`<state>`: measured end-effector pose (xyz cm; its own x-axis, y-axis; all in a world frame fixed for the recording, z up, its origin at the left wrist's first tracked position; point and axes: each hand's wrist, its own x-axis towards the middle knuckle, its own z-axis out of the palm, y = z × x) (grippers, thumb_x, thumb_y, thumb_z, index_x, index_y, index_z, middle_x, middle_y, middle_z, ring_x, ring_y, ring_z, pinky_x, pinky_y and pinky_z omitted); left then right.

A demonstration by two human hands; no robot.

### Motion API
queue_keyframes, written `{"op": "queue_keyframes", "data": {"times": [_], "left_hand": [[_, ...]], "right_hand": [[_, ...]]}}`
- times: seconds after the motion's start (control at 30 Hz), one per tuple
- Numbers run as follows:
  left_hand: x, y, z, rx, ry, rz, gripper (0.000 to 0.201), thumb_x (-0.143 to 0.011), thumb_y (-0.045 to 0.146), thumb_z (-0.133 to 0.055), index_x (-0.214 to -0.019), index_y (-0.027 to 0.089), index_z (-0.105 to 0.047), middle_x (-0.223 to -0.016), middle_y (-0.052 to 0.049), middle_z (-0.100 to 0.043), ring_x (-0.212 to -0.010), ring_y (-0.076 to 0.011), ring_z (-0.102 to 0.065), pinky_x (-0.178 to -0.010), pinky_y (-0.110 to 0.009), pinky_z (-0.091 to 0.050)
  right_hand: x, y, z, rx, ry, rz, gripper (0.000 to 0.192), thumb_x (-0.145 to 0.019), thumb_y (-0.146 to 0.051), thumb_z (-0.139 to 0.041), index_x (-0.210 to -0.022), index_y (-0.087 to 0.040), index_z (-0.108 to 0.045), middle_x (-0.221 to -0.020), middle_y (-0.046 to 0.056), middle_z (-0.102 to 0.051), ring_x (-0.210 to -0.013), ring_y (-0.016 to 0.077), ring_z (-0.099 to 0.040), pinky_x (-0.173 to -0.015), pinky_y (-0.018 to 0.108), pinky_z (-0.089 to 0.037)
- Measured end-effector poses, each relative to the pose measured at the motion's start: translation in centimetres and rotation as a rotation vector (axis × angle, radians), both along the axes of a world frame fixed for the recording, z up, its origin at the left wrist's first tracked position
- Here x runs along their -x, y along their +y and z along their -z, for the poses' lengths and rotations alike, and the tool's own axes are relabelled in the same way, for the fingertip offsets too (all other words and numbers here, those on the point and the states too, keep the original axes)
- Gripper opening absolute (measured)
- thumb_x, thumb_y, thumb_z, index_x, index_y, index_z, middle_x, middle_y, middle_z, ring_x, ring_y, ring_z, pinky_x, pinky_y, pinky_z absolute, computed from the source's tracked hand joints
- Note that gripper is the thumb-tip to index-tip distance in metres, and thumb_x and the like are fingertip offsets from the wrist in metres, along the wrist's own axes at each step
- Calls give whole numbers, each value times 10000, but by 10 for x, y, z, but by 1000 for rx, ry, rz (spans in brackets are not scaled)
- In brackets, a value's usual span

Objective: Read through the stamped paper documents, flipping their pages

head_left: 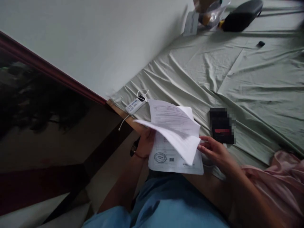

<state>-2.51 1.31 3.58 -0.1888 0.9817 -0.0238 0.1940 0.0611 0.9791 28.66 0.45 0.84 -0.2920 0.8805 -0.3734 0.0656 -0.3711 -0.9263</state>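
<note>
A stack of white printed sheets (174, 139) lies at the near edge of a bed with a pale green sheet (237, 79). My left hand (145, 143) grips the stack's left side, partly hidden under a lifted page. My right hand (213, 150) touches the right edge of the curled top sheet, fingers spread. A round stamp shows on the bottom page.
A white power bank with a cable (135, 105) lies at the bed's corner. A dark booklet (222, 126) sits right of the papers. A black case (242, 14) and a plastic bag (209, 12) are at the far end. Pink cloth (285, 177) lies at right.
</note>
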Motion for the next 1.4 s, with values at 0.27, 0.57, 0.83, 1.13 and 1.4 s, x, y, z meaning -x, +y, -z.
{"op": "queue_keyframes", "data": {"times": [0.27, 0.57, 0.83, 1.13, 1.4], "left_hand": [[-17, -29, 6, 116, -133, 124, 480, -914, 609, -614, -889, 143, -728, -723, -58, -677, -619, -171, -587, -590, -303, -481], [-24, -45, 7, 149, -174, 72, 510, -893, 645, -621, -886, 143, -705, -711, -44, -642, -632, -156, -550, -580, -275, -426], [-27, -59, 10, 202, -11, 144, 587, -907, 697, -548, -655, 167, -561, -625, -32, -529, -578, -139, -434, -530, -287, -334], [-38, -41, 17, 118, -96, 15, 456, -976, 601, -510, -1056, 172, -644, -1027, -83, -696, -936, -197, -632, -849, -316, -507], [-48, -26, 23, 41, 237, -118, 360, -1026, 516, -431, -893, 200, -541, -851, -28, -616, -815, -166, -577, -756, -282, -447]], "right_hand": [[7, -4, -14, 159, 278, 232, 379, -773, -535, -800, -994, -237, -722, -937, 51, -785, -758, 219, -729, -649, 325, -558], [11, -7, -13, 80, 275, 307, 376, -782, -499, -779, -1058, -260, -686, -1087, 46, -772, -884, 236, -726, -686, 329, -562], [12, -9, -8, 85, 142, 284, 514, -832, -599, -682, -1207, -248, -686, -1071, 109, -774, -900, 310, -734, -666, 395, -589], [11, -10, -9, 13, 96, 261, 413, -865, -547, -657, -1135, -240, -712, -1039, 79, -771, -883, 270, -725, -692, 360, -579], [12, -9, -2, -75, 15, 187, 445, -892, -599, -603, -1128, -235, -699, -1056, 83, -766, -920, 264, -715, -737, 347, -571]]}}
